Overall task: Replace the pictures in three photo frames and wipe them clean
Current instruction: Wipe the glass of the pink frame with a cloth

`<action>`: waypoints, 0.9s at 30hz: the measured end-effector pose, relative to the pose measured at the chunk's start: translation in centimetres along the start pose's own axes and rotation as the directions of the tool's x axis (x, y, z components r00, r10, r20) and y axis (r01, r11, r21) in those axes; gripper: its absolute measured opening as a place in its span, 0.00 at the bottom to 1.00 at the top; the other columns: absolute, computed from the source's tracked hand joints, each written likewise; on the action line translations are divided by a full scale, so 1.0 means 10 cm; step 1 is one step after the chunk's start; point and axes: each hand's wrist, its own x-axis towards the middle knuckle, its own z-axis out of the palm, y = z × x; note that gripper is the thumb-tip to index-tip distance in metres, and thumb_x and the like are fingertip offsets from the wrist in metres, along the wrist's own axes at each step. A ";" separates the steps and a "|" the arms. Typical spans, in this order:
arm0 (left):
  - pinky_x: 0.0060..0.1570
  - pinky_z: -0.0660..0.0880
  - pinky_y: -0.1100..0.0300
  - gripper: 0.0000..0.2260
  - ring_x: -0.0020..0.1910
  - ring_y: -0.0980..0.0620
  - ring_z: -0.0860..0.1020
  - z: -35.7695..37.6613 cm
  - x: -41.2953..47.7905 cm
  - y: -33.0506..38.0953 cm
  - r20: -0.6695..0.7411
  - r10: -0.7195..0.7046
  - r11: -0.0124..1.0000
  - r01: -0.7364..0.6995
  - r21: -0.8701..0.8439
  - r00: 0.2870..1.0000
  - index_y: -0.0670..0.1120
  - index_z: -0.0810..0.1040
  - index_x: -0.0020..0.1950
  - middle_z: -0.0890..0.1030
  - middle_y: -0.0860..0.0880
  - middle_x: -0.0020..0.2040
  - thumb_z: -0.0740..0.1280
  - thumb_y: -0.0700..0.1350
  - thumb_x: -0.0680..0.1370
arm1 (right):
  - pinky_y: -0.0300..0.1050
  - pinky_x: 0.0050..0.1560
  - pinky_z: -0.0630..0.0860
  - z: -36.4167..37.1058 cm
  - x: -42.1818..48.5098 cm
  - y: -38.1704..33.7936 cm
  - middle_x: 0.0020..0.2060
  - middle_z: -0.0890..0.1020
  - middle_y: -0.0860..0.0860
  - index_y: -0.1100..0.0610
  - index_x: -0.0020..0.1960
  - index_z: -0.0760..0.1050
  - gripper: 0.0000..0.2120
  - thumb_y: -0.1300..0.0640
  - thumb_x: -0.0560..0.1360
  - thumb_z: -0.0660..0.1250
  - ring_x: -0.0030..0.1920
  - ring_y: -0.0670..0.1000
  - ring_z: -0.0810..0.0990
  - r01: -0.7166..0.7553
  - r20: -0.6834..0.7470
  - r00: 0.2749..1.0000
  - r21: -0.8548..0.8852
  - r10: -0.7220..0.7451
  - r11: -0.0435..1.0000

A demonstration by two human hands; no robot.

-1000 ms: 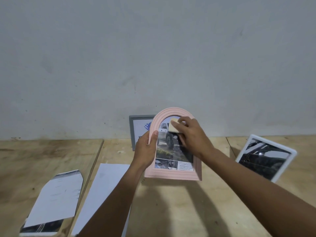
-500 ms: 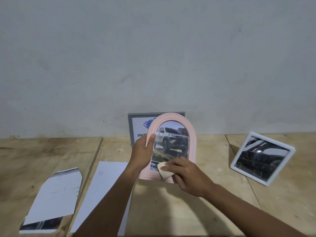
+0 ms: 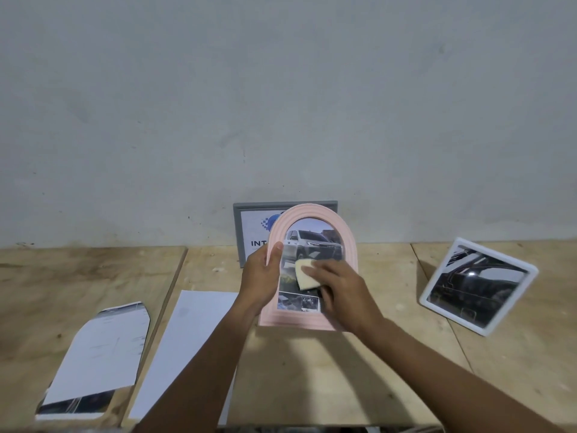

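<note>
My right hand (image 3: pixel 340 295) presses a pale wiping pad (image 3: pixel 304 274) under straight, closed-up fingers onto the glass of the upright pink arched frame (image 3: pixel 293 320), its left edge clamped in my left hand (image 3: pixel 260 276), a grey frame (image 3: pixel 240 232) behind.

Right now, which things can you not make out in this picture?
Picture in gray frame, head view: pink frame covers most; only "INT" reads.
Picture in pink frame, lower right: hidden by right hand and cloth.
Grip of right hand on cloth: blurred by motion.
Near right edge of white sheet: under left forearm.
</note>
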 end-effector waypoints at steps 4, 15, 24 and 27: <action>0.41 0.73 0.57 0.18 0.38 0.52 0.75 0.01 0.02 -0.11 0.006 -0.062 0.998 0.062 0.024 0.998 0.48 0.79 0.49 0.78 0.50 0.38 0.57 0.58 0.84 | 0.45 0.52 0.77 0.11 -0.30 -0.04 0.57 0.83 0.50 0.52 0.61 0.83 0.21 0.64 0.72 0.61 0.51 0.54 0.81 0.121 0.123 0.985 0.012 -0.121 0.993; 0.36 0.69 0.58 0.18 0.36 0.53 0.72 0.07 -0.03 -0.20 0.068 -0.124 0.989 0.118 0.085 0.990 0.48 0.77 0.46 0.74 0.51 0.35 0.56 0.58 0.85 | 0.50 0.56 0.77 -0.37 0.43 0.54 0.60 0.77 0.57 0.54 0.66 0.79 0.20 0.65 0.76 0.68 0.53 0.58 0.76 -0.070 0.114 0.989 -0.177 0.091 0.982; 0.39 0.71 0.57 0.18 0.37 0.52 0.74 0.03 -0.04 -0.26 0.027 -0.126 0.991 0.124 0.044 0.992 0.46 0.79 0.49 0.77 0.49 0.37 0.57 0.57 0.85 | 0.43 0.40 0.76 0.10 -0.31 0.13 0.46 0.79 0.53 0.55 0.62 0.81 0.18 0.60 0.72 0.67 0.42 0.57 0.80 -0.114 0.092 0.988 -0.096 0.123 0.989; 0.42 0.75 0.56 0.16 0.41 0.50 0.78 -0.01 0.00 -0.26 0.034 -0.113 0.991 0.110 0.072 0.993 0.48 0.78 0.51 0.79 0.49 0.40 0.57 0.56 0.85 | 0.35 0.47 0.73 0.07 -0.49 0.03 0.50 0.81 0.49 0.51 0.63 0.81 0.21 0.56 0.74 0.59 0.47 0.49 0.80 -0.150 0.250 0.959 0.055 0.132 0.987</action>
